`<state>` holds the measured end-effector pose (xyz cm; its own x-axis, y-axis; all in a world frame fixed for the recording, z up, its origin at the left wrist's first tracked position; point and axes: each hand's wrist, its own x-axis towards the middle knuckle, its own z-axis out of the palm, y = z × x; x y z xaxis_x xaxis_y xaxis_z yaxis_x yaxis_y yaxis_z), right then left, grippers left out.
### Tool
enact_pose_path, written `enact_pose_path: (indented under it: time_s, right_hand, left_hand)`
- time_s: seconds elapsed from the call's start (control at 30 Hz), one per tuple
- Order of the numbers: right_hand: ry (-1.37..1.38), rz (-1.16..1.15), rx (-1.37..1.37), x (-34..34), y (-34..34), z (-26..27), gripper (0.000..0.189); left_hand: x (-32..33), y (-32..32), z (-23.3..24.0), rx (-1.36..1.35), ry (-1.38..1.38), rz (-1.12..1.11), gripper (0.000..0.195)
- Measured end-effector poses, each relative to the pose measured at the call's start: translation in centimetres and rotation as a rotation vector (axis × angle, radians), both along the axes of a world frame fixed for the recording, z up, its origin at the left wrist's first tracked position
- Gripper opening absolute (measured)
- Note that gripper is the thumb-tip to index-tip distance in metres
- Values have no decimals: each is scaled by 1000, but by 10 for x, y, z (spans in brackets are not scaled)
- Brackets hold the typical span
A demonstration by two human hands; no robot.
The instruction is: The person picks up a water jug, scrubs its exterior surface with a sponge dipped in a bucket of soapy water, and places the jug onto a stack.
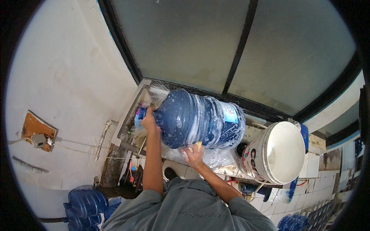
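A large blue plastic water bottle (pixel 177 115) lies on its side, streaked with soap foam, its neck pointing left. My left hand (pixel 149 120) is closed around the neck. Against the near side of the body, my right hand (pixel 193 154) holds a yellow sponge (pixel 199 145), partly hidden by the fingers. Foam covers part of the wet work surface (pixel 225 163) under the bottle. White brush bristles (pixel 159 93) stick out behind the bottle's shoulder, and paler bristles (pixel 139 132) show beside the neck.
A white plastic bucket (pixel 286 153) stands right of the bottle. Framed frosted glass (pixel 188 43) rises behind; a wall (pixel 66 86) stands at left. More blue bottles (pixel 86 203) are at lower left. A thin cord (pixel 95 153) runs from the wall box toward the bench.
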<state>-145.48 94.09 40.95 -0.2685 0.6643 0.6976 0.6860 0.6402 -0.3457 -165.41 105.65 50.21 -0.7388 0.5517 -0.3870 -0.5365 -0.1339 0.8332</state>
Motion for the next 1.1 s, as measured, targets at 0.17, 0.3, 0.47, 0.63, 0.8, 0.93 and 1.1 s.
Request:
enact_pose_path:
  time_s: [0.17, 0.3, 0.47, 0.63, 0.8, 0.93, 1.1]
  right_hand:
    - [190, -241, 150, 43, 60, 73, 15]
    - [281, -285, -98, 105, 129, 102, 13]
    - [118, -482, 1, 136, 81, 35, 18]
    - [302, -324, -393, 150, -4, 6, 21]
    - [416, -378, -198, 199, -14, 117, 32]
    - [249, -548, -176, 238, -18, 170, 43]
    - [20, -924, -394, 280, -65, 121, 40]
  left_hand:
    - [-5, -6, 2, 4, 81, -68, 20]
    - [2, -7, -8, 34, 85, -9, 22]
    - [0, -37, -9, -2, 68, 39, 24]
    - [3, -50, -10, -16, -2, 14, 25]
    - [14, -62, 7, 189, 107, -133, 16]
    - [21, -50, 34, 476, 29, -216, 11]
    - [88, -47, 98, 678, 249, -425, 15]
